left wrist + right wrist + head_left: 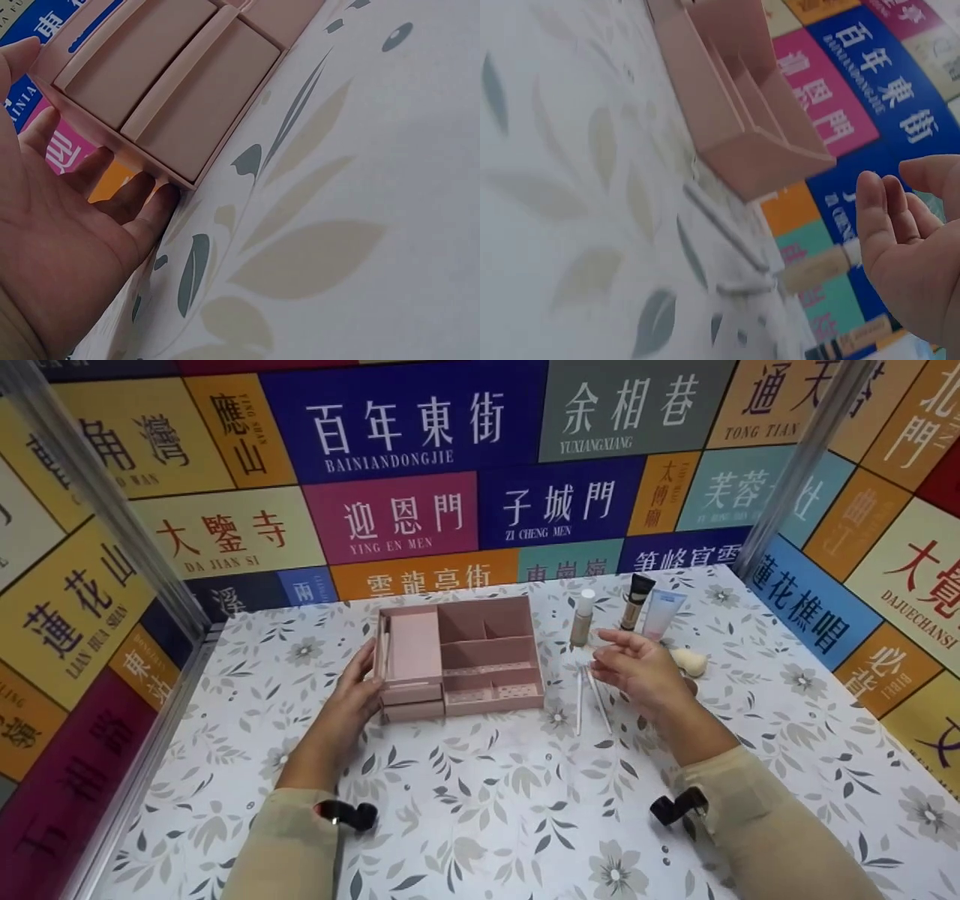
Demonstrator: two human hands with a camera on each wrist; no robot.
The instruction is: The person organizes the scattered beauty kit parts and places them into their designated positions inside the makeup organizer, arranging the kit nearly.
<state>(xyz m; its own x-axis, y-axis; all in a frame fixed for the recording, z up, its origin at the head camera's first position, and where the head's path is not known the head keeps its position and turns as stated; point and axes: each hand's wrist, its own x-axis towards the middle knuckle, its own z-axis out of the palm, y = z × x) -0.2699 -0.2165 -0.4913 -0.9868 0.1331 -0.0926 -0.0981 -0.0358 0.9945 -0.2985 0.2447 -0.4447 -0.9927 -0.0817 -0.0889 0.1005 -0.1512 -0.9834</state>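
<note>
A pink desktop organizer (pixel 495 703) with open compartments and small front drawers (pixel 202 97) stands on the table. Against its left side rests my left hand (pixel 354 694), thumb near the top edge, the other fingers along the side wall. To the organizer's right, my right hand (pixel 645 671) hovers with loosely bent fingers and nothing in them. Under its fingertips lie two thin white sticks (pixel 579 705), also visible in the right wrist view. Just beyond that hand stands a beige bottle (pixel 581 628) with a white cap.
Behind the right hand are a black-capped tube (pixel 634 604) and a pale blue and pink squeeze tube (pixel 663 613). A cream-coloured, rounded object (pixel 691 661) sits partly hidden by the hand. The floral tablecloth (pixel 480 810) reaches patterned wall panels (pixel 405 427).
</note>
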